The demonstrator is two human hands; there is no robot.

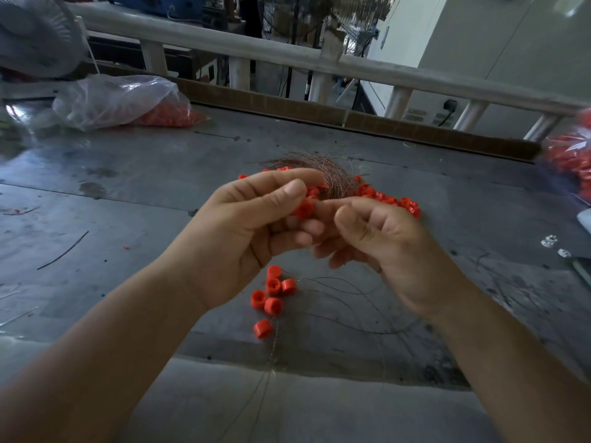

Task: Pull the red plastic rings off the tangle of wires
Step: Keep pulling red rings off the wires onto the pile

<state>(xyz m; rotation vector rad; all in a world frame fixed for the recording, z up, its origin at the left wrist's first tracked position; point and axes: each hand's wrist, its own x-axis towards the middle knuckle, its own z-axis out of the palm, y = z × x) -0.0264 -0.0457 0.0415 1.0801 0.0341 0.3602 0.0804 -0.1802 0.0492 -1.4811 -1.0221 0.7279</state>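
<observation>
My left hand (252,225) is raised over the grey table and grips a red plastic ring (304,208) between thumb and fingers. My right hand (380,238) meets it from the right, fingers curled, pinching thin wire beside that ring. Behind both hands lies the tangle of coppery wires (329,177), with several red rings (393,201) strung on it or lying around it. Below my hands, several loose red rings (271,298) lie on the table among thin wire strands (351,302).
A clear plastic bag holding red rings (128,103) lies at the far left, another bag of red pieces (572,164) at the right edge. A cardboard strip (351,119) and a white railing (287,55) bound the table's far side. A stray wire (64,251) lies at left.
</observation>
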